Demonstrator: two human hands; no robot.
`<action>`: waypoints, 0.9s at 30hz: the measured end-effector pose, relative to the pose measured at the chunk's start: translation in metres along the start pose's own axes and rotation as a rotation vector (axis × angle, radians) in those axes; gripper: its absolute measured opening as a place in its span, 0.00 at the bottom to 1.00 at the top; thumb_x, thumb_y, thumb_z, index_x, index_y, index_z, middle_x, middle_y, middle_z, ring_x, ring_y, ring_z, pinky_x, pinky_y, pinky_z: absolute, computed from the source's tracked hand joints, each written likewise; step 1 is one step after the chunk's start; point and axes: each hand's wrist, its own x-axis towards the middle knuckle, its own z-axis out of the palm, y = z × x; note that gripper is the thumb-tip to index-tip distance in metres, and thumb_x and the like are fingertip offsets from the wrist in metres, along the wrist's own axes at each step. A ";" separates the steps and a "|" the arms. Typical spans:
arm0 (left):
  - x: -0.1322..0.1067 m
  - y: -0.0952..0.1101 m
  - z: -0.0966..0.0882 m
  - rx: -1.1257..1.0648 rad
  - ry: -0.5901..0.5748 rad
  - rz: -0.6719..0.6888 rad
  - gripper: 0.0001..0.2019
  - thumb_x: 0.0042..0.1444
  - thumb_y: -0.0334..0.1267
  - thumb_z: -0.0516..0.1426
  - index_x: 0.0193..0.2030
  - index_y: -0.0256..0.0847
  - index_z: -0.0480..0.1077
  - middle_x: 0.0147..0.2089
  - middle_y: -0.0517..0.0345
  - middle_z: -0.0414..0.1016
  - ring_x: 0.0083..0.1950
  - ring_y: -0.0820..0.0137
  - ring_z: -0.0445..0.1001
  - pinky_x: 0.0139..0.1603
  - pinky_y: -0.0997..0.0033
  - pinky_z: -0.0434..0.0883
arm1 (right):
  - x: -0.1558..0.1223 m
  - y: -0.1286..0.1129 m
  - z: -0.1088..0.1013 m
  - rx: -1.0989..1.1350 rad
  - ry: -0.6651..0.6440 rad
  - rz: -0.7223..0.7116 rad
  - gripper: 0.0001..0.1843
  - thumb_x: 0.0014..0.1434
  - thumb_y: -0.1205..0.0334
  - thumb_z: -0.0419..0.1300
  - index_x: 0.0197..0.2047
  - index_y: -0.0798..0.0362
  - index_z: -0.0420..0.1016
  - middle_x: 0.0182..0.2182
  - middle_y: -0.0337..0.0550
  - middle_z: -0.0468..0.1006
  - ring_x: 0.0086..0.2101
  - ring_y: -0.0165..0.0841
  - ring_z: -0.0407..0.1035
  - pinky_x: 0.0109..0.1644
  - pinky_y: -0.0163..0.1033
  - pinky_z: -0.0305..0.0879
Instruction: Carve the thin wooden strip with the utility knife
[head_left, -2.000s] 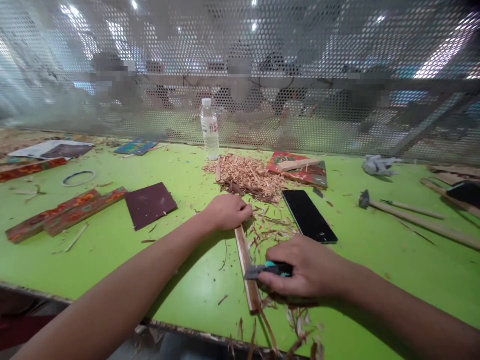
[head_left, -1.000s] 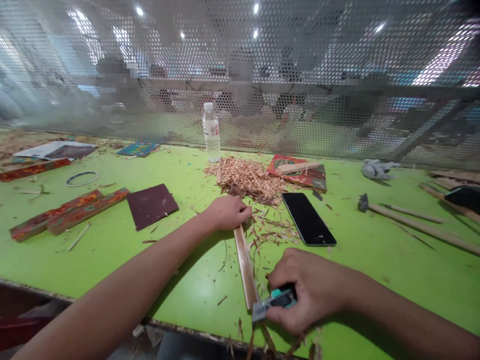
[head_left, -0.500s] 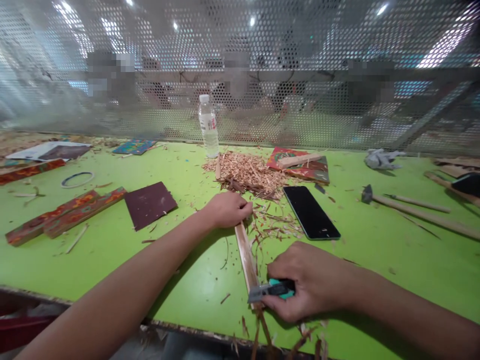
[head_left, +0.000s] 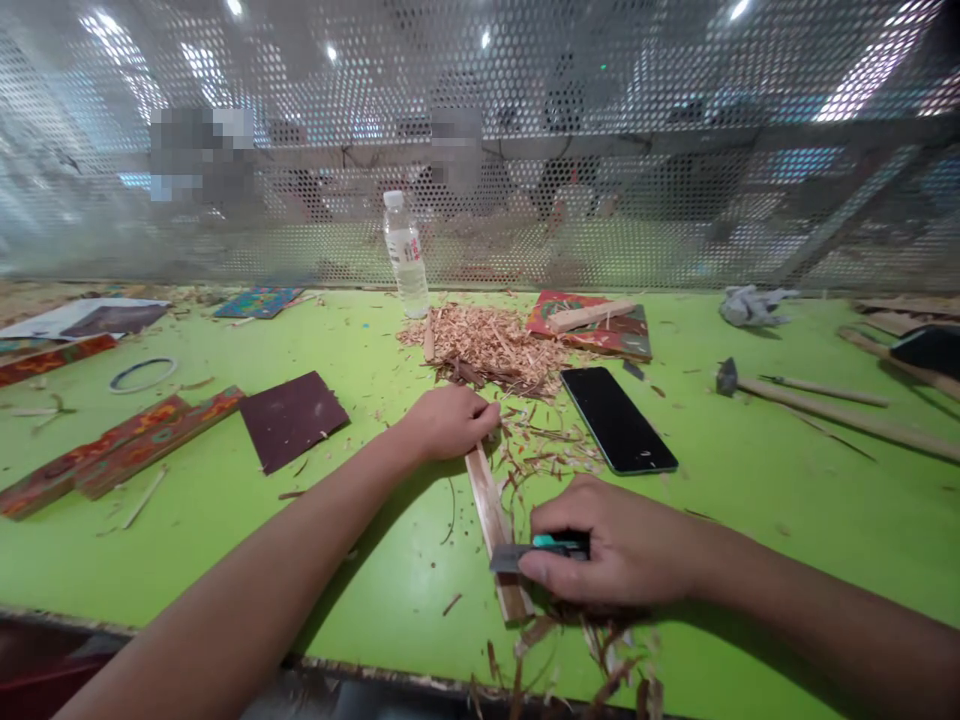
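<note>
My left hand is closed around the far end of a narrow wooden strip, pressing it to the green table. The strip points toward me, its near end close to the table's front edge. In my right hand is a utility knife with a teal and black handle. Its wide grey blade lies across the strip, a little way in from the near end. Curled wood shavings lie around the strip's near end and at the front edge.
Behind my left hand is a heap of shavings with a water bottle beside it. A phone lies right of the strip, a hammer farther right. Sandpaper and painted wood pieces lie left. Perforated mesh stands behind.
My right hand has moved the knife a short way up the strip, away from the near end, and the blade's angle has changed. My left hand keeps its hold. The view has shifted slightly.
</note>
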 end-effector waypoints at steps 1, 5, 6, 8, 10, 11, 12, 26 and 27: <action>0.000 0.000 0.000 0.001 0.001 -0.001 0.29 0.71 0.48 0.43 0.28 0.39 0.77 0.28 0.52 0.78 0.28 0.66 0.70 0.28 0.66 0.55 | 0.001 -0.002 -0.001 -0.010 0.024 0.014 0.25 0.69 0.44 0.55 0.25 0.49 0.59 0.17 0.30 0.56 0.19 0.26 0.51 0.24 0.36 0.46; 0.000 0.001 0.000 0.006 0.010 -0.020 0.29 0.71 0.48 0.43 0.29 0.39 0.78 0.30 0.50 0.80 0.28 0.66 0.71 0.28 0.66 0.54 | 0.001 -0.003 -0.001 -0.107 0.156 0.081 0.25 0.77 0.43 0.45 0.35 0.50 0.69 0.28 0.39 0.73 0.28 0.33 0.65 0.33 0.38 0.59; 0.000 0.001 0.000 0.007 0.010 -0.025 0.29 0.71 0.48 0.43 0.29 0.40 0.79 0.30 0.50 0.80 0.28 0.65 0.71 0.28 0.66 0.54 | -0.001 -0.001 0.000 -0.121 0.189 0.091 0.25 0.78 0.45 0.43 0.41 0.51 0.71 0.33 0.44 0.77 0.33 0.36 0.70 0.38 0.40 0.63; 0.000 0.003 0.000 0.008 0.007 -0.032 0.28 0.70 0.48 0.44 0.30 0.40 0.79 0.31 0.50 0.81 0.29 0.65 0.72 0.28 0.66 0.55 | -0.007 0.005 0.003 -0.121 0.249 0.091 0.23 0.79 0.49 0.40 0.53 0.51 0.72 0.46 0.51 0.81 0.44 0.42 0.75 0.49 0.45 0.67; 0.000 0.005 0.000 0.010 0.003 -0.034 0.28 0.70 0.48 0.44 0.30 0.40 0.79 0.31 0.49 0.81 0.29 0.64 0.72 0.28 0.65 0.55 | -0.013 0.013 0.006 -0.123 0.289 0.063 0.22 0.80 0.52 0.40 0.58 0.52 0.71 0.52 0.54 0.80 0.51 0.43 0.75 0.55 0.47 0.67; 0.000 0.006 0.000 0.011 0.001 -0.034 0.28 0.70 0.48 0.44 0.30 0.39 0.79 0.31 0.48 0.81 0.30 0.63 0.73 0.28 0.65 0.55 | -0.017 0.016 0.007 -0.131 0.282 0.042 0.23 0.80 0.52 0.40 0.59 0.52 0.71 0.52 0.53 0.81 0.51 0.42 0.75 0.55 0.46 0.67; 0.000 0.007 0.000 0.012 -0.002 -0.034 0.28 0.71 0.47 0.44 0.30 0.39 0.79 0.32 0.48 0.81 0.30 0.63 0.73 0.28 0.65 0.55 | -0.019 0.018 0.008 -0.142 0.266 0.025 0.23 0.80 0.52 0.40 0.59 0.52 0.72 0.50 0.52 0.81 0.48 0.41 0.76 0.52 0.44 0.68; 0.002 0.010 -0.005 0.042 -0.030 0.000 0.26 0.71 0.46 0.45 0.32 0.39 0.79 0.31 0.50 0.80 0.29 0.65 0.71 0.29 0.67 0.56 | -0.028 0.020 0.013 -0.540 0.198 -0.160 0.26 0.79 0.50 0.47 0.70 0.57 0.65 0.35 0.45 0.78 0.33 0.40 0.72 0.38 0.42 0.63; 0.003 0.009 -0.005 0.039 -0.032 0.000 0.26 0.71 0.46 0.45 0.32 0.39 0.79 0.31 0.50 0.79 0.29 0.66 0.71 0.29 0.67 0.56 | -0.028 0.019 0.012 -0.538 0.195 -0.170 0.26 0.79 0.51 0.47 0.70 0.57 0.65 0.35 0.45 0.78 0.32 0.39 0.71 0.38 0.41 0.63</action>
